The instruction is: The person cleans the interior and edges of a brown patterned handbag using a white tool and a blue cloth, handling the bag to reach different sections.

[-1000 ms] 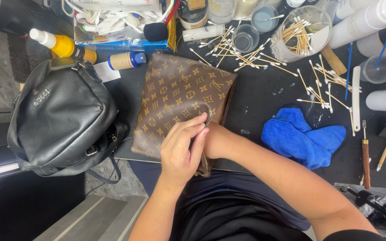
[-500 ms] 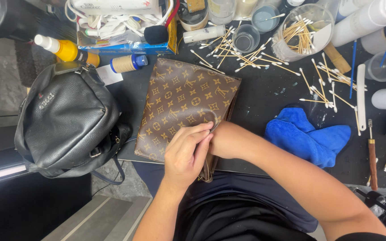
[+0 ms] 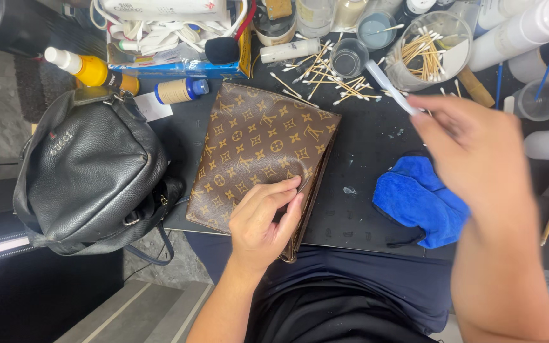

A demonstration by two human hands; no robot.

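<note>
A brown patterned pouch [image 3: 258, 149] lies flat on the black work mat [image 3: 357, 216]. My left hand [image 3: 263, 222] rests on its near right corner, fingers curled over the edge by the zip and pinching it. My right hand [image 3: 478, 152] is raised and blurred above the mat's right side, over a blue cloth [image 3: 417, 200]. Its fingertips pinch a translucent white plastic stick [image 3: 386, 82] that points toward the back left.
A black leather backpack [image 3: 90, 174] sits left of the pouch. Along the back stand bottles, jars, a glass of cotton swabs [image 3: 430, 51] and a small glass cup [image 3: 349, 60], with several swabs scattered on the mat. A yellow bottle [image 3: 90, 70] lies at back left.
My right hand has left the pouch, where it was next to my left hand, and risen to the right with the white stick. My left hand stays on the pouch.
</note>
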